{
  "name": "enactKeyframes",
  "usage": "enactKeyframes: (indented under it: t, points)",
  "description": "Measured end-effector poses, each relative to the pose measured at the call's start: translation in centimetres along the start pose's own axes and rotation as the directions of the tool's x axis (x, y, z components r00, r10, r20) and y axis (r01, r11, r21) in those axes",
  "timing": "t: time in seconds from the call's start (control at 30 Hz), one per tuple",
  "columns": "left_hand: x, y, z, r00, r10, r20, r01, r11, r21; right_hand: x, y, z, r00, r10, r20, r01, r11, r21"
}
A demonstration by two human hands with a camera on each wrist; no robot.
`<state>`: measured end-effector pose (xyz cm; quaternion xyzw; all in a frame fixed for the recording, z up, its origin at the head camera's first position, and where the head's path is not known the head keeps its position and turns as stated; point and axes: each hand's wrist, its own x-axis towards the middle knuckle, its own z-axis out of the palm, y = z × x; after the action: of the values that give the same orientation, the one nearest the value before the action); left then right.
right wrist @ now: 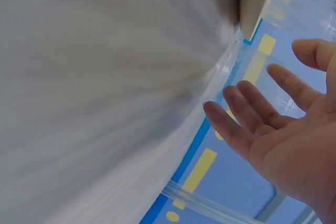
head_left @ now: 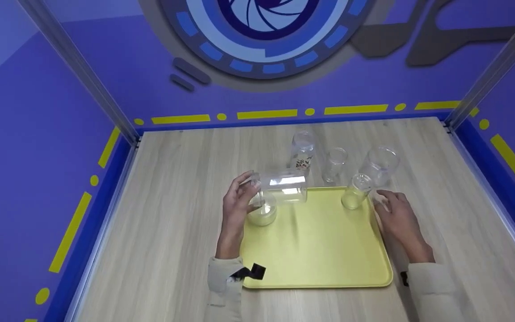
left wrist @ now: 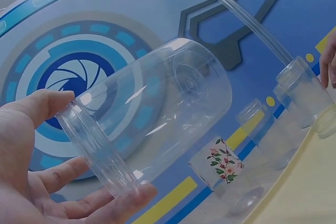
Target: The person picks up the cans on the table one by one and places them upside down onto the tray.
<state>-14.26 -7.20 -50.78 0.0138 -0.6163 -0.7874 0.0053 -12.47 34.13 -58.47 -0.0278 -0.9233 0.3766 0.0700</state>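
Note:
My left hand (head_left: 236, 210) grips a large clear plastic jar (head_left: 284, 190) by its neck, the thumb on one side and fingers on the other. The jar lies sideways in the air, its base pointing right, over the left back part of a yellow tray (head_left: 320, 255). Below it on the tray stands another clear jar (head_left: 263, 218), partly hidden. A smaller clear jar (head_left: 353, 197) is at the tray's back right corner. Just outside the tray's right edge is my right hand (head_left: 399, 219), its fingers relaxed and holding nothing in the right wrist view.
Behind the tray stand a tall clear jar with a floral print (head_left: 302, 152), a slim clear jar (head_left: 335, 163) and a wide clear jar (head_left: 382, 162). Blue panels (head_left: 239, 96) with metal corner posts enclose the wooden table (head_left: 172, 223) at the back and sides.

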Motion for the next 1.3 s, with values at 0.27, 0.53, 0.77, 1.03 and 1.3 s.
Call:
enactKeyframes:
  t: [0.27, 0.53, 0.77, 1.03, 1.3]
  points:
    - [-0.3, 0.3, 0.2, 1.0, 0.008, 0.01, -0.009, 1.0, 0.027, 0.2, -1.3, -0.2, 0.995, 0.061, -0.083, -0.051, 0.992, 0.117]
    - [-0.4, 0.3, 0.4, 1.0, -0.002, -0.002, 0.002, 1.0, 0.01, -0.2, -3.1, -0.5, 0.98, 0.082, -0.181, -0.041, 0.975, 0.217]
    - [-0.4, 0.4, 0.6, 1.0, -0.005, -0.005, 0.005, 1.0, 0.015, -0.4, -4.6, -1.1, 0.974, 0.121, -0.192, -0.062, 0.956, 0.288]
    - [-0.4, 0.4, 0.6, 1.0, -0.01, -0.011, 0.01, 1.0, 0.005, -0.6, -5.6, -1.4, 0.977, 0.099, -0.19, -0.042, 0.959, 0.282]
    - [-0.5, 0.5, 0.6, 1.0, -0.004, -0.001, 0.004, 1.0, 0.01, -0.9, -6.0, -1.3, 0.982, 0.039, -0.183, 0.017, 0.956, 0.294]
